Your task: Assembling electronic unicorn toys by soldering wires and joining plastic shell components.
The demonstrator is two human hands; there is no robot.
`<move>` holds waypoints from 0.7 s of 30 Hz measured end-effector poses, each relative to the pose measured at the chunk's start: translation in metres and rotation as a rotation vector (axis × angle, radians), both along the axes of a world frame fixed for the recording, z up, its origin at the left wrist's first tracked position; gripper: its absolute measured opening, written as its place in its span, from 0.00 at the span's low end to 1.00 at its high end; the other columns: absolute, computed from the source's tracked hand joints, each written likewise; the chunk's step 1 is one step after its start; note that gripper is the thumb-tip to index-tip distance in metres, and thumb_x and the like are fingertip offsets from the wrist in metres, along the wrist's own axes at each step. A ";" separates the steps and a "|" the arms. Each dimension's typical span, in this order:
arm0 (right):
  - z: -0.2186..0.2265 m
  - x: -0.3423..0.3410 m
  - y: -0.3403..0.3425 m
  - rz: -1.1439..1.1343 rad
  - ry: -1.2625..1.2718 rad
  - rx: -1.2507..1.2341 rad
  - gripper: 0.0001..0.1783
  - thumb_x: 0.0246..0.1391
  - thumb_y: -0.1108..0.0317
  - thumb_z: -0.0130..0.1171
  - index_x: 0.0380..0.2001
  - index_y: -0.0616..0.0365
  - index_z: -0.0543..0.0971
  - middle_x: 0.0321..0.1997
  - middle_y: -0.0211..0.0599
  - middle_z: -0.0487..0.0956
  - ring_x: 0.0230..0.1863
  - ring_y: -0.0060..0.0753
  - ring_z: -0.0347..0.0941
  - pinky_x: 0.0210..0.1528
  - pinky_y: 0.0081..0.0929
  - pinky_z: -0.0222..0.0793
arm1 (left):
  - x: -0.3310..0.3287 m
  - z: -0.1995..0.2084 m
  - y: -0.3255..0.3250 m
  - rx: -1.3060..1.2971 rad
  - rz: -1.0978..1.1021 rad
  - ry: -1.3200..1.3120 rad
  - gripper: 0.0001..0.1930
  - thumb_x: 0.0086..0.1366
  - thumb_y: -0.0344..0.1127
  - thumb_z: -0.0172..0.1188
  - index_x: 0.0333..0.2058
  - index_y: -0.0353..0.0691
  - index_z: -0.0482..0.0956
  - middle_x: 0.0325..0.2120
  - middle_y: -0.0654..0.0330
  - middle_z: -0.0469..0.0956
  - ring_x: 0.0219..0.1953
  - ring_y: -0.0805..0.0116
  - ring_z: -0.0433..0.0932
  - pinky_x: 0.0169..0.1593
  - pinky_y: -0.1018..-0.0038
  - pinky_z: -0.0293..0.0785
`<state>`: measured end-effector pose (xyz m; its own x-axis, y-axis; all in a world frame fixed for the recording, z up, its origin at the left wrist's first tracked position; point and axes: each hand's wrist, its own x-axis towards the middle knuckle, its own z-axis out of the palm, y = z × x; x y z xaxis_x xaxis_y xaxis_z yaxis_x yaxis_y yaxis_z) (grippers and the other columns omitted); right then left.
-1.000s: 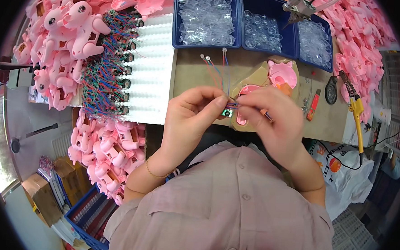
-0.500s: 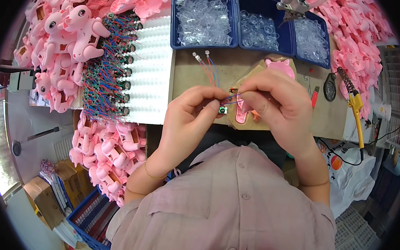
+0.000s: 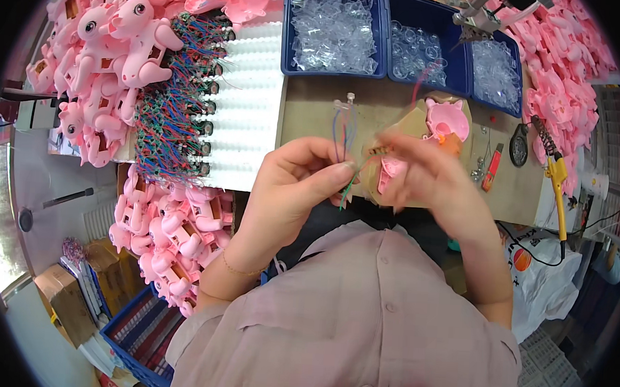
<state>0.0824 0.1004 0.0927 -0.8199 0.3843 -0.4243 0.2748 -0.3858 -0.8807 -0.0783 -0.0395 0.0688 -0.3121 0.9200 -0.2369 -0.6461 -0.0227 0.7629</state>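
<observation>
My left hand point(image 3: 300, 182) is closed, thumb and finger pinching a bundle of thin wires point(image 3: 338, 142). The blue and reddish strands rise from the pinch to small pale tips point(image 3: 350, 97), and a green piece point(image 3: 348, 194) hangs below. My right hand point(image 3: 434, 168) is just to the right, smeared by motion, so I cannot tell whether its fingers grip anything. A small banded part point(image 3: 380, 150) shows beside its fingertips, too blurred to name. Beyond that hand, a pink animal-shaped shell piece point(image 3: 447, 120) lies on a tan block point(image 3: 413, 122).
Blue bins point(image 3: 334, 73) of clear plastic parts line the back. At left, wired components point(image 3: 178, 109) lie beside a white ridged sheet point(image 3: 251, 113), with pink toy animals point(image 3: 132, 44) piled further out. A red cutter point(image 3: 492, 168) and yellow-handled soldering iron point(image 3: 557, 182) lie at right.
My right hand has come away from the left hand's fingertips and its fingers are now blurred. The wires in my left hand stand more upright, and the green piece hangs below the pinch.
</observation>
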 end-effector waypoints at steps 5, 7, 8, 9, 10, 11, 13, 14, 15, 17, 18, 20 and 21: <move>0.012 -0.035 0.007 0.269 0.338 0.800 0.18 0.40 0.72 0.69 0.38 0.60 0.78 0.39 0.34 0.77 0.31 0.28 0.74 0.33 0.21 0.69 | -0.008 0.002 -0.010 -0.044 -0.017 -0.008 0.07 0.62 0.30 0.60 0.37 0.35 0.76 0.29 0.64 0.77 0.28 0.79 0.74 0.32 0.81 0.71; 0.018 -0.033 0.000 0.316 0.317 1.011 0.16 0.40 0.74 0.68 0.36 0.61 0.78 0.35 0.35 0.77 0.30 0.28 0.73 0.33 0.22 0.69 | -0.003 0.009 -0.010 -0.163 0.021 0.054 0.04 0.61 0.29 0.60 0.33 0.36 0.75 0.26 0.61 0.77 0.25 0.77 0.72 0.28 0.82 0.69; 0.019 -0.032 -0.004 0.330 0.283 1.228 0.14 0.40 0.77 0.66 0.34 0.62 0.79 0.31 0.35 0.76 0.29 0.29 0.73 0.32 0.22 0.68 | -0.002 0.009 -0.009 -0.141 -0.035 0.128 0.05 0.61 0.30 0.60 0.34 0.36 0.75 0.26 0.63 0.77 0.25 0.79 0.72 0.29 0.82 0.69; 0.020 -0.032 -0.008 0.320 0.226 1.227 0.12 0.42 0.79 0.64 0.33 0.62 0.79 0.30 0.35 0.76 0.29 0.28 0.73 0.31 0.21 0.68 | -0.001 0.007 -0.007 -0.121 -0.033 0.267 0.07 0.63 0.32 0.59 0.35 0.35 0.76 0.28 0.64 0.77 0.26 0.80 0.72 0.30 0.84 0.68; 0.015 -0.033 -0.010 0.317 0.176 1.220 0.09 0.44 0.80 0.63 0.32 0.62 0.78 0.29 0.34 0.76 0.29 0.27 0.72 0.31 0.21 0.68 | 0.005 0.004 -0.007 -0.130 0.052 0.318 0.07 0.61 0.33 0.62 0.35 0.36 0.77 0.28 0.64 0.77 0.27 0.78 0.72 0.31 0.81 0.67; 0.012 -0.030 -0.015 0.216 0.104 1.028 0.08 0.46 0.80 0.61 0.32 0.63 0.78 0.31 0.34 0.76 0.30 0.24 0.72 0.32 0.19 0.67 | 0.002 -0.003 -0.005 -0.076 0.164 1.033 0.06 0.57 0.33 0.64 0.32 0.39 0.79 0.25 0.63 0.74 0.28 0.71 0.71 0.32 0.76 0.67; -0.001 -0.027 -0.025 0.136 0.056 0.831 0.07 0.48 0.81 0.60 0.33 0.64 0.77 0.32 0.33 0.76 0.31 0.22 0.71 0.32 0.18 0.67 | 0.012 -0.011 -0.001 -0.051 0.468 1.256 0.06 0.51 0.32 0.66 0.30 0.43 0.81 0.22 0.62 0.69 0.28 0.64 0.69 0.32 0.72 0.65; -0.010 -0.022 -0.029 -0.009 0.063 0.755 0.05 0.50 0.80 0.59 0.33 0.64 0.77 0.33 0.32 0.75 0.33 0.20 0.71 0.33 0.16 0.66 | 0.017 -0.009 0.001 -0.068 0.499 1.301 0.07 0.50 0.32 0.66 0.29 0.43 0.81 0.22 0.62 0.68 0.28 0.63 0.68 0.33 0.72 0.65; -0.017 -0.021 -0.031 -0.155 0.068 0.674 0.04 0.53 0.80 0.57 0.33 0.65 0.76 0.34 0.31 0.75 0.34 0.17 0.70 0.34 0.15 0.65 | 0.018 -0.008 0.003 -0.072 0.510 1.312 0.07 0.50 0.32 0.66 0.29 0.43 0.81 0.22 0.62 0.68 0.28 0.63 0.68 0.33 0.72 0.65; -0.023 -0.024 -0.039 -0.194 0.104 0.804 0.04 0.53 0.81 0.56 0.34 0.65 0.76 0.35 0.30 0.74 0.34 0.16 0.68 0.34 0.13 0.63 | 0.020 -0.014 0.003 -0.113 0.517 1.301 0.07 0.49 0.32 0.66 0.30 0.43 0.81 0.23 0.62 0.69 0.28 0.63 0.69 0.33 0.71 0.65; -0.024 -0.026 -0.042 -0.247 0.140 0.931 0.05 0.54 0.81 0.54 0.35 0.65 0.76 0.35 0.30 0.74 0.34 0.14 0.67 0.34 0.12 0.62 | 0.019 -0.016 0.003 -0.116 0.527 1.299 0.07 0.49 0.32 0.66 0.30 0.43 0.81 0.23 0.62 0.69 0.28 0.63 0.69 0.33 0.71 0.65; -0.024 -0.025 -0.036 -0.277 0.163 0.977 0.05 0.54 0.81 0.55 0.35 0.65 0.76 0.32 0.28 0.73 0.29 0.15 0.66 0.30 0.11 0.61 | 0.016 -0.018 0.004 -0.093 0.582 1.404 0.06 0.51 0.34 0.65 0.28 0.42 0.80 0.27 0.62 0.72 0.30 0.62 0.70 0.35 0.70 0.68; -0.023 -0.024 -0.031 -0.306 0.186 1.021 0.06 0.54 0.81 0.55 0.35 0.64 0.77 0.29 0.27 0.72 0.24 0.15 0.65 0.27 0.10 0.60 | 0.013 -0.020 0.004 -0.094 0.585 1.407 0.06 0.51 0.34 0.65 0.28 0.42 0.80 0.27 0.62 0.72 0.30 0.62 0.70 0.35 0.70 0.68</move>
